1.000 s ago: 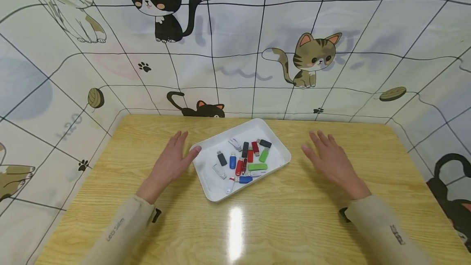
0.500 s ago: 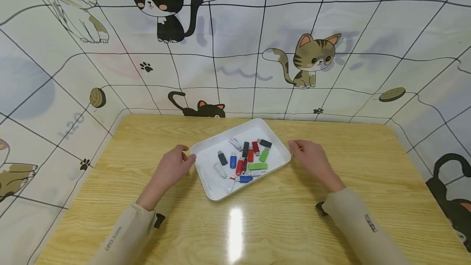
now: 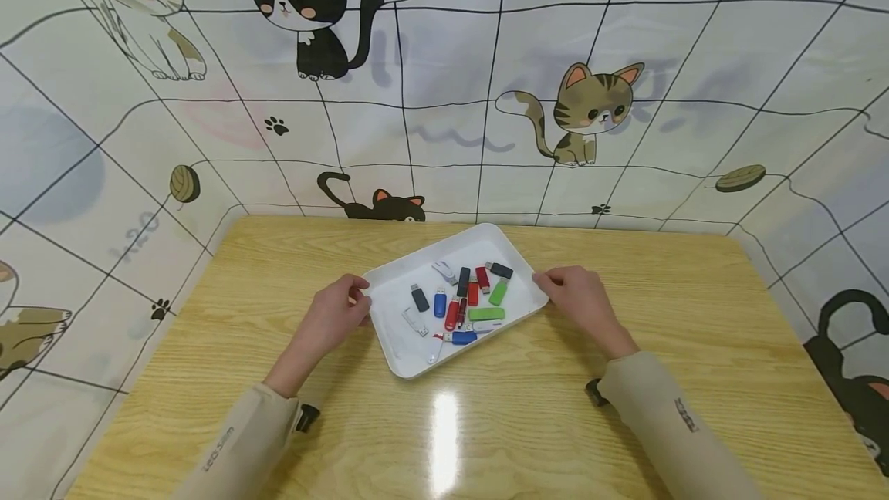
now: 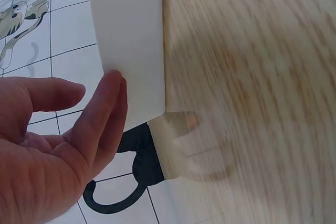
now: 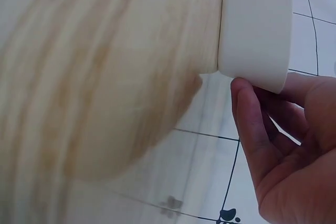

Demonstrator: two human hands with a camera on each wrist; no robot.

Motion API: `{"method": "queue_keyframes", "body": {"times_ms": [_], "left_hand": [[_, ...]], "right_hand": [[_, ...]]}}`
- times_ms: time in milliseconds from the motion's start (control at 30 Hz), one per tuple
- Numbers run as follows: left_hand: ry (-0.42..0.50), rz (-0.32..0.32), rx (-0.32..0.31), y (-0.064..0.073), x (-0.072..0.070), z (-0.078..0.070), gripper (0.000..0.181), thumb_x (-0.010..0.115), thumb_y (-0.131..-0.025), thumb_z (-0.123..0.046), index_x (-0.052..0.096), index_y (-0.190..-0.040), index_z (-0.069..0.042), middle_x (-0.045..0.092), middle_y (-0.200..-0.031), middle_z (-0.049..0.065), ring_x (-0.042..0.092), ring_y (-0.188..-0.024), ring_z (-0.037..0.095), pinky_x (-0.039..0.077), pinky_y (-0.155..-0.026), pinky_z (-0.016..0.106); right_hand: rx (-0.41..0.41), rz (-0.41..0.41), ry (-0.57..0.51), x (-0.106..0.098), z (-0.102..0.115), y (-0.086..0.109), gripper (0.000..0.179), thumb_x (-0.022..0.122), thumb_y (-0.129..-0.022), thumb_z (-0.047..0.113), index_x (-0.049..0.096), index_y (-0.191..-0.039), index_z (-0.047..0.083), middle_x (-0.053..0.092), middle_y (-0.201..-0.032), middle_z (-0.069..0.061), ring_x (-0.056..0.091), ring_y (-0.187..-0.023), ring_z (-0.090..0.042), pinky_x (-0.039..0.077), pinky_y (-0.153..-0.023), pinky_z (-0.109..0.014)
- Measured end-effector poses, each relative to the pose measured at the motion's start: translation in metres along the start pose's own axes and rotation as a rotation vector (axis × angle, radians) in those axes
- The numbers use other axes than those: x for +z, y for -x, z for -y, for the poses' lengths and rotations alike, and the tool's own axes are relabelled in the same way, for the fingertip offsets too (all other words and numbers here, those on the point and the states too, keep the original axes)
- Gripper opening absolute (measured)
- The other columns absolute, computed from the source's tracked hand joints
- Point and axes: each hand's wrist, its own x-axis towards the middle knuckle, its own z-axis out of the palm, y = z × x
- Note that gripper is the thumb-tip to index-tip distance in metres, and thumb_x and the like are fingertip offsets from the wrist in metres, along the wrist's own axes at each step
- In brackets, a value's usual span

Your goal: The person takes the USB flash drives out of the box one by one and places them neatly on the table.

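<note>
A white rectangular tray sits at an angle on the wooden table, holding several USB flash drives in red, blue, green, black and white. At its left end is my left hand. In the left wrist view, the fingertips touch the outer wall of the tray, while the thumb stands apart from it. My right hand pinches the tray's right corner. In the right wrist view, its fingers press against the outside of the wall and the thumb is at the rim, its tip hidden.
Behind and beside the wooden table hangs a white sheet with grid lines and cartoon cats. The back edge of the table lies just beyond the tray. A bright light reflection shows on the tabletop in front.
Both hands have come in to the tray, the right one moving left from out over the table. Their spread fingers have drawn together, and the right hand has taken hold of the tray's corner.
</note>
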Motion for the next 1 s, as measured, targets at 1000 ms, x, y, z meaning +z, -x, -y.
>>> {"method": "queue_keyframes", "body": {"times_ms": [1000], "left_hand": [[-0.046, 0.042, 0.045, -0.027, 0.023, -0.012, 0.051, 0.064, -0.094, -0.004, 0.056, -0.142, 0.008, 0.059, -0.143, 0.022, 0.071, -0.111, 0.033, 0.060, -0.078, 0.034]], "right_hand": [[0.102, 0.069, -0.008, -0.020, -0.010, 0.046, 0.022, 0.060, -0.092, 0.018, 0.076, -0.095, 0.003, 0.065, -0.073, -0.001, 0.055, -0.065, -0.018, 0.042, -0.059, -0.031]]}}
